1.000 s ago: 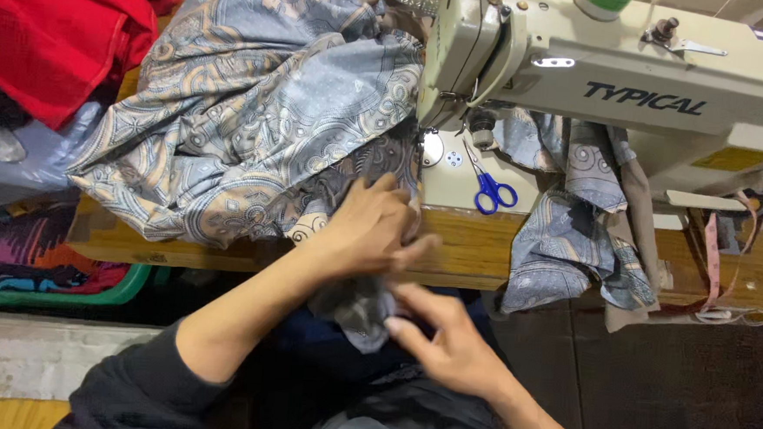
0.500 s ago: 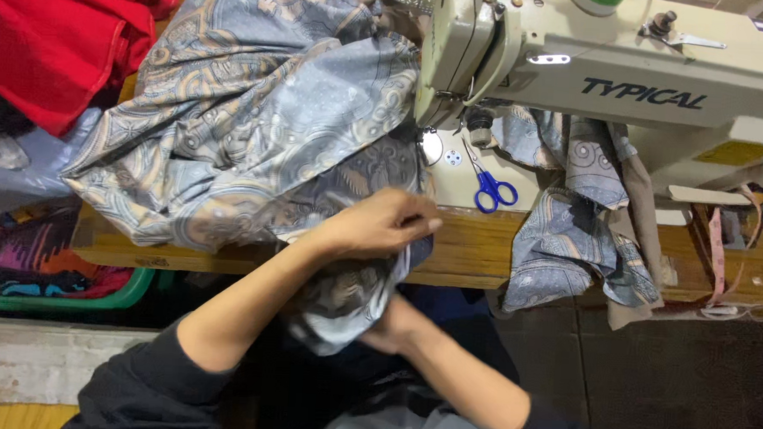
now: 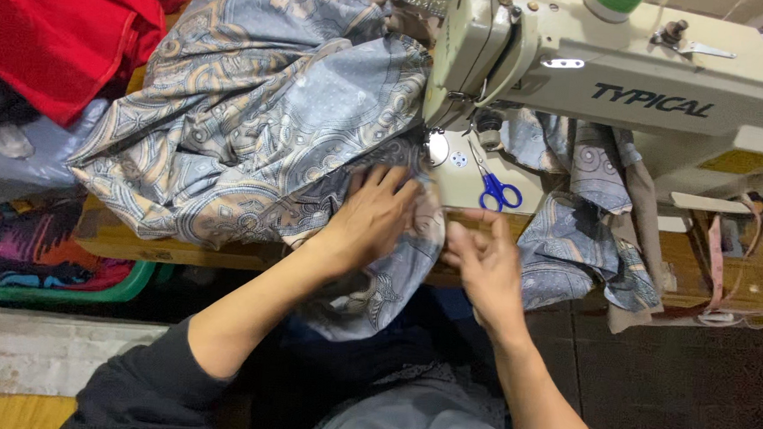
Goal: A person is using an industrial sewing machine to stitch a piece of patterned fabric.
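A single head-worn camera looks steeply down from above the seated person, close in on the wooden desk (image 3: 223, 248), its front edge crossing mid-frame, the cream sewing machine (image 3: 632, 80) along the far edge.

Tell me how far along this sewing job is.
Done: nothing finished shows. In hand: the left hand presses the blue patterned fabric and the right hand holds its edge, before the sewing machine. Left: the edge is not yet under the needle; scissors lie unused.
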